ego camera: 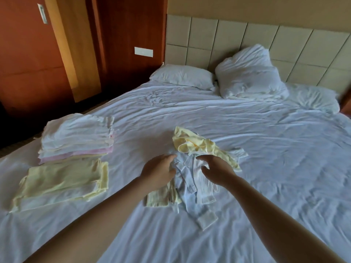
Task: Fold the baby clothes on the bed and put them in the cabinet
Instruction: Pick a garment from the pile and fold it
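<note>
A crumpled pale blue baby garment (193, 188) lies mid-bed between my hands. My left hand (158, 170) hovers at its left edge with relaxed fingers spread. My right hand (216, 168) reaches over its top, fingers loosely curved and holding nothing. A rumpled yellow garment (193, 144) lies just behind it, and a small yellow piece (161, 196) sits under my left wrist. On the left stand a folded white and pink stack (77, 137) and a folded yellow stack (62, 182). The reddish wooden cabinet (28, 54) stands beyond the bed's left side.
The white sheet (266, 168) covers the wide bed. Three white pillows (248, 73) lie against the padded headboard (237, 35). A wall switch plate (143, 52) is on the wood panel beside the headboard.
</note>
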Tool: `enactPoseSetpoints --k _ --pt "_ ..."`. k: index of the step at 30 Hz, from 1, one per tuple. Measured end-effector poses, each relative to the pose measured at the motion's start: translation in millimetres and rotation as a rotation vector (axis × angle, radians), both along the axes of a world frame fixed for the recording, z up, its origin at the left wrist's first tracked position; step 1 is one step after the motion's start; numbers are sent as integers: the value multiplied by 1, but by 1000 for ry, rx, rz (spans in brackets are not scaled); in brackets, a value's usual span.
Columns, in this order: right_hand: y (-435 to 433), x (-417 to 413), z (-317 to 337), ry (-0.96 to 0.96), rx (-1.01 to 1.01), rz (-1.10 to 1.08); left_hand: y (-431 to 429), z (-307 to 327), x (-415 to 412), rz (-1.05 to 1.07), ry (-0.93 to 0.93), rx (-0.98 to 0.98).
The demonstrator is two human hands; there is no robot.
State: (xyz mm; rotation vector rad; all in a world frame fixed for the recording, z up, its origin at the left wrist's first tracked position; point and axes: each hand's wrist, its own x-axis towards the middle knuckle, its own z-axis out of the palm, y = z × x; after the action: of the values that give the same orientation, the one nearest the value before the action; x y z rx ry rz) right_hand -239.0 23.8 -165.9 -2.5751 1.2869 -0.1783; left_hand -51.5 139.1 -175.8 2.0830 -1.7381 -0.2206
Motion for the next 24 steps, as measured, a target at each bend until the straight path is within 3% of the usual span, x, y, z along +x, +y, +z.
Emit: enactPoseSetpoints --k 12,15,19,24 --pt "-101 39 -50 -7 30 -43 -116 -54 13 83 66 -56" --pt "-116 47 -63 -13 47 -79 -134 -68 18 174 -57 -94" --pt "-114 47 -67 -24 6 -67 -144 -78 19 234 -139 -104" --pt "-91 21 -44 -121 -81 -63 -131 -64 12 233 -62 -206"
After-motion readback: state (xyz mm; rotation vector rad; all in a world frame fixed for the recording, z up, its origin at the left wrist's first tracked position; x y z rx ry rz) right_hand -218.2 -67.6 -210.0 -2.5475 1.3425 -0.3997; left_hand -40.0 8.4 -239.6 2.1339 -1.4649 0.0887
